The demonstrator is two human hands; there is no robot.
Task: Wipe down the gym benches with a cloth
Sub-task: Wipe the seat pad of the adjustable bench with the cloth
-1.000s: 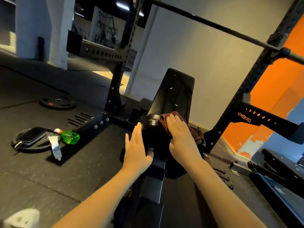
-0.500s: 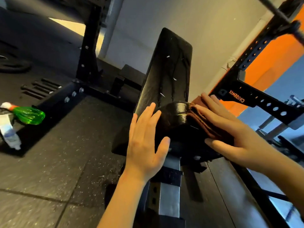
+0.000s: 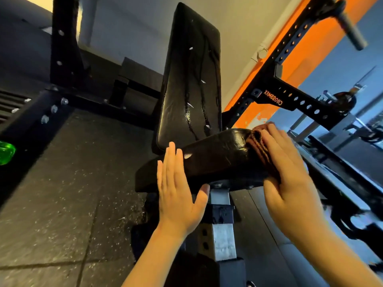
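Cloth (image 3: 258,147) pressed to bench seat (image 3: 217,162) by right hand (image 3: 290,179).

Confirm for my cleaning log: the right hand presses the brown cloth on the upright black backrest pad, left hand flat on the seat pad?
No: in the head view the right hand presses the brown cloth on the black seat pad, not the upright backrest. The left hand lies flat there.

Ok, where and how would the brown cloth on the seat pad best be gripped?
Probably the cloth is best taken by its bunched folds beside the right hand, coming from the right and over the top. It drapes over the rounded right edge of the seat pad, where the folds stand proud; the part under the flat palm offers nothing to pinch.
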